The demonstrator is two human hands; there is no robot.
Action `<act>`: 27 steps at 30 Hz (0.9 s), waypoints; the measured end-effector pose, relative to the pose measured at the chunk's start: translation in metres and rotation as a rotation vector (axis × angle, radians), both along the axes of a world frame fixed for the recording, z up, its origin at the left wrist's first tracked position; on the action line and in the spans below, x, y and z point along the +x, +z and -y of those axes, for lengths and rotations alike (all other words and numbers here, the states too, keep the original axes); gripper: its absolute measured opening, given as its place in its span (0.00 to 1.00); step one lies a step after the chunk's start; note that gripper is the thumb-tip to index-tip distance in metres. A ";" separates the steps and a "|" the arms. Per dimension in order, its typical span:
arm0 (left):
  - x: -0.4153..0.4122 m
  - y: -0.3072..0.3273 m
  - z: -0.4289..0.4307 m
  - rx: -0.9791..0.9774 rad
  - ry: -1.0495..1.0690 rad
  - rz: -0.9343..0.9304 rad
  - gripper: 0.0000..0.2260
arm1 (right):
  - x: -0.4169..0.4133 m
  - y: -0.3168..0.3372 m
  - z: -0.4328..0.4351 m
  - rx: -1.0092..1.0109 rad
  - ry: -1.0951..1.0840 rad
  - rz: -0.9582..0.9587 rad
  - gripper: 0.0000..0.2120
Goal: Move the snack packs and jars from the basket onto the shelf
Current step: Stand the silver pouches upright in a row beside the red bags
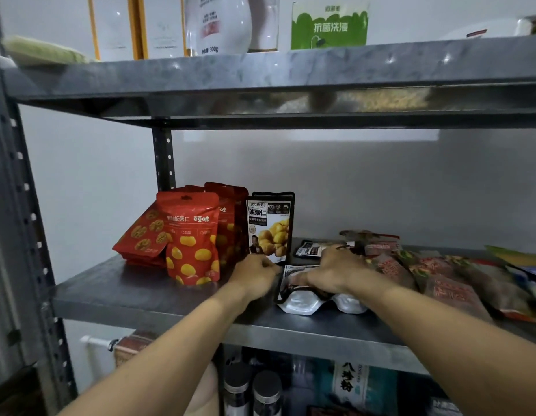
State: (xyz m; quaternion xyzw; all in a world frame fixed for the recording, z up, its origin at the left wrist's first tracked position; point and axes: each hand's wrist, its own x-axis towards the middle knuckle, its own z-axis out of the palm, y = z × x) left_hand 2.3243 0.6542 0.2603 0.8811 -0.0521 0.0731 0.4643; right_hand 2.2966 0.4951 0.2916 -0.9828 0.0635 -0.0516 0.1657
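Note:
On the grey middle shelf (146, 292) lies a black-and-white snack pack (302, 298) on its back, silver base toward me. My left hand (254, 276) pinches its left edge. My right hand (335, 273) rests on top of it, fingers spread. Just behind stands an upright black chestnut pack (269, 228). Left of that stand red chestnut packs (191, 238). The basket is out of view.
Flat red and green snack packs (446, 283) pile along the right of the shelf. A small dark packet (313, 250) lies behind my right hand. The shelf above holds a white bottle (218, 22) and a green box (329, 27). Dark-lidded jars (251, 391) stand on the shelf below.

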 end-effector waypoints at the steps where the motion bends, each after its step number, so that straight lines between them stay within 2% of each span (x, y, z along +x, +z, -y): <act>1: -0.001 0.000 0.004 -0.001 -0.037 -0.020 0.06 | 0.000 0.000 0.001 -0.022 -0.001 -0.013 0.41; 4: -0.009 0.000 0.020 -0.076 -0.142 -0.072 0.05 | -0.003 0.002 0.006 -0.047 0.000 -0.039 0.39; 6: -0.013 -0.003 0.029 -0.152 -0.148 -0.092 0.12 | -0.008 0.003 0.011 -0.036 -0.006 -0.052 0.37; 9: -0.019 -0.006 0.040 -0.263 -0.093 -0.077 0.18 | -0.015 0.006 0.021 0.028 0.002 -0.055 0.28; 11: -0.021 -0.007 0.044 -0.334 -0.065 -0.084 0.20 | -0.020 0.005 0.024 0.067 0.007 -0.057 0.29; 13: -0.021 -0.006 0.047 -0.425 -0.064 -0.115 0.24 | -0.021 0.003 0.027 0.137 -0.001 -0.050 0.30; 16: -0.019 -0.002 0.046 -0.512 -0.040 -0.120 0.25 | -0.024 0.003 0.029 0.332 0.005 0.027 0.23; 20: -0.028 0.012 0.033 -0.579 -0.108 0.005 0.27 | -0.032 0.008 0.022 0.549 -0.003 0.173 0.23; 23: -0.030 0.017 0.019 -0.578 -0.193 0.155 0.22 | -0.029 0.005 0.009 0.639 0.046 0.283 0.25; 27: -0.022 0.007 -0.003 -0.506 -0.183 0.263 0.16 | -0.025 -0.003 -0.016 0.704 0.112 0.343 0.18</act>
